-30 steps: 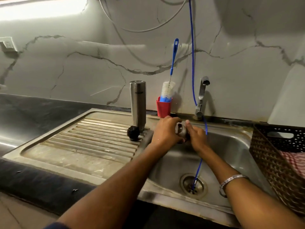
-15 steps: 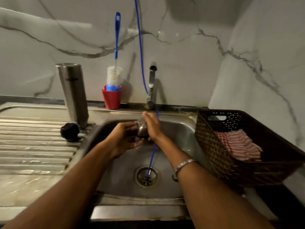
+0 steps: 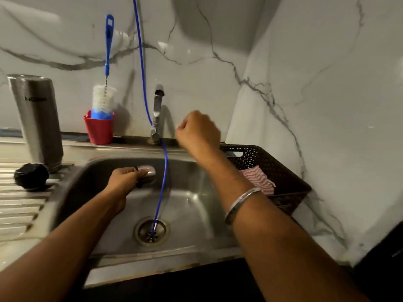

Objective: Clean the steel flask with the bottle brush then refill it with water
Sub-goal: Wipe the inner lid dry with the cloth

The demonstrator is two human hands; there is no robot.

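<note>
Steel flask [image 3: 36, 120]: standing upright and uncapped on the drainboard, black cap [image 3: 31, 176] lying beside its base. Red cup [image 3: 99, 130]: holding the bottle brush [image 3: 104, 94], handle pointing up. Basket [image 3: 281, 171]: containing a striped cloth [image 3: 258, 179]. Left hand [image 3: 125, 179]: gripping a small steel lid [image 3: 147, 171] over the sink [image 3: 192, 192]. Right hand [image 3: 199, 132]: hanging beside the tap [image 3: 157, 112], fingers curled, holding nothing.

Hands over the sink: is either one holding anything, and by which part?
The left hand grips a small shiny steel cap by its near end. The right hand, curled near the tap, shows nothing in it.
</note>
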